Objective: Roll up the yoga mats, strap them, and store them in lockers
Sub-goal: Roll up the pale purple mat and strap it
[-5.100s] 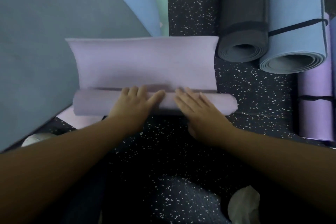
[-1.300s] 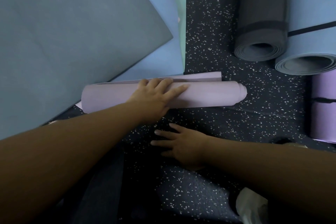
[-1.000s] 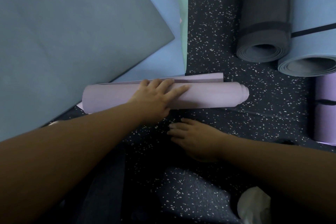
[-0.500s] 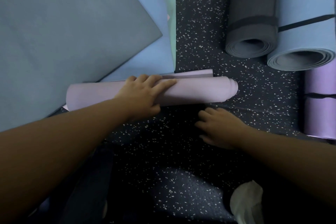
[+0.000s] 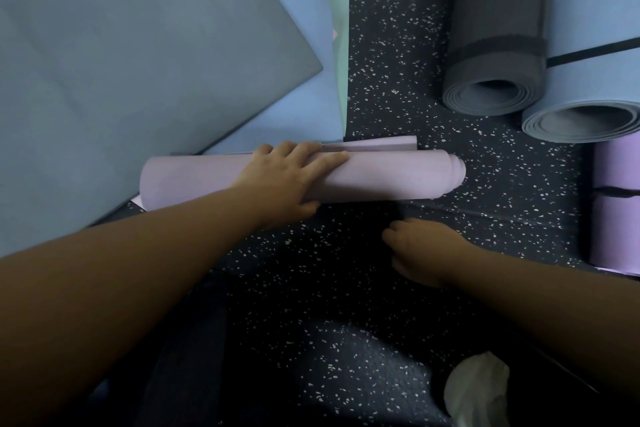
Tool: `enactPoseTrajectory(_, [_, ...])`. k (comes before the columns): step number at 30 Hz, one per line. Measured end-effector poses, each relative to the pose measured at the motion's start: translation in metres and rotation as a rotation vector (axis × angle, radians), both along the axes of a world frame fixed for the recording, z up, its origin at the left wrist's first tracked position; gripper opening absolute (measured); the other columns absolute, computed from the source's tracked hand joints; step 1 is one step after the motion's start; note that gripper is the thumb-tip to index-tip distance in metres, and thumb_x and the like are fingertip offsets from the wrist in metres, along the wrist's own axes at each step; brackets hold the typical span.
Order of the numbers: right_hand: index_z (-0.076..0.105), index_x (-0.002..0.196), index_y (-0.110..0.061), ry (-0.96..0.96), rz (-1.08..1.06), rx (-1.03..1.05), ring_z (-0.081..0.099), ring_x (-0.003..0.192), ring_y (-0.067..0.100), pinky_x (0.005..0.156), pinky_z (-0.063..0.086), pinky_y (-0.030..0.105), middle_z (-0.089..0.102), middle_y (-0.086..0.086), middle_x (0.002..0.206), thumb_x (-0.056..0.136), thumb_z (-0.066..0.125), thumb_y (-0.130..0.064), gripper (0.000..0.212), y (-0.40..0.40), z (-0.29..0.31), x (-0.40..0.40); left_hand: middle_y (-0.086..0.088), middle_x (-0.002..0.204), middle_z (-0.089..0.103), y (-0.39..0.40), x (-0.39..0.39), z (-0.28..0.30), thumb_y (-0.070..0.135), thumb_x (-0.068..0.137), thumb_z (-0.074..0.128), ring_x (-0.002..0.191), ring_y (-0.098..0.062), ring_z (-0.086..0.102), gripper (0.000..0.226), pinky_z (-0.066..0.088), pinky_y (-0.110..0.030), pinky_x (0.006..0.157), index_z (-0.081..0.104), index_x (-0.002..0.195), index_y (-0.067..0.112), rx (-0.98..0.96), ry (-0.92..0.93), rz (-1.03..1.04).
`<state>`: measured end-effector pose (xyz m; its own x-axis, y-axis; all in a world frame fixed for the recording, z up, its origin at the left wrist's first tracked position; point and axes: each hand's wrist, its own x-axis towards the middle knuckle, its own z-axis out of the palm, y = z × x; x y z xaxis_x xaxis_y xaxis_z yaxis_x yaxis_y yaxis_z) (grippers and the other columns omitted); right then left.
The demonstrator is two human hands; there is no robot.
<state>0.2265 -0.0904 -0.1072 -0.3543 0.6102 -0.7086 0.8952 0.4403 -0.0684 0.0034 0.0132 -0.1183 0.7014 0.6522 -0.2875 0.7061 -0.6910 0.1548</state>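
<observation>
1 hand only, my left hand (image 5: 294, 177), presses flat on the lilac mat roll (image 5: 388, 177) at 12 o'clock; my right hand (image 5: 420, 250) curls at 3 o'clock, contents unclear. Unstrapped, the loose flap could spring open.

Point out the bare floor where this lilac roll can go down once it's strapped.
Bare speckled floor runs between the flat mats' edge and the rolled grey mat, and continues right of the lilac roll toward the purple roll. The left side is crowded with flat mats; the upper right with strapped rolls.
</observation>
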Motion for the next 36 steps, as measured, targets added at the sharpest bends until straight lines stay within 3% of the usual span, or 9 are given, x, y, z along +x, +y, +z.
enactPoseTrajectory(12, [0.056, 0.113, -0.009, 0.113, -0.053, 0.029, 0.056, 0.106, 0.028, 0.085, 0.046, 0.034, 0.055, 0.009, 0.116, 0.097, 0.039, -0.03, 0.031, -0.002, 0.004, -0.009, -0.002, 0.156, 0.017, 0.006, 0.001, 0.001, 0.058, 0.087, 0.051, 0.136, -0.026, 0.031, 0.084, 0.03, -0.041, 0.105, -0.004, 0.149, 0.044, -0.035, 0.018, 0.002])
enactPoseTrajectory(21, [0.055, 0.113, -0.009, 0.104, -0.018, 0.006, 0.055, 0.105, 0.029, 0.083, 0.047, 0.036, 0.055, 0.009, 0.116, 0.097, 0.039, -0.029, 0.03, 0.002, 0.008, -0.013, -0.011, 0.136, 0.042, 0.018, 0.024, 0.006, 0.064, 0.076, 0.065, 0.122, -0.03, 0.04, 0.109, 0.042, -0.042, 0.091, -0.011, 0.15, 0.036, -0.042, 0.225, 0.004])
enactPoseTrajectory(28, [0.055, 0.114, -0.005, 0.057, -0.046, -0.019, 0.055, 0.106, 0.03, 0.084, 0.044, 0.033, 0.053, 0.011, 0.119, 0.094, 0.043, -0.025, 0.031, 0.004, 0.013, -0.006, -0.01, 0.136, 0.04, 0.011, 0.021, 0.013, 0.06, 0.082, 0.06, 0.121, -0.029, 0.039, 0.109, 0.04, -0.04, 0.09, -0.018, 0.15, 0.024, 0.055, 0.236, -0.041])
enactPoseTrajectory(36, [0.059, 0.122, -0.017, -0.058, -0.065, 0.005, 0.039, 0.119, 0.031, 0.095, 0.044, 0.038, 0.037, 0.012, 0.133, 0.089, 0.049, -0.035, 0.039, 0.001, 0.049, 0.02, -0.009, 0.141, 0.035, 0.0, 0.011, 0.039, 0.061, 0.084, 0.057, 0.128, -0.028, 0.035, 0.107, 0.041, -0.043, 0.094, -0.011, 0.152, 0.015, -0.016, 0.241, 0.044])
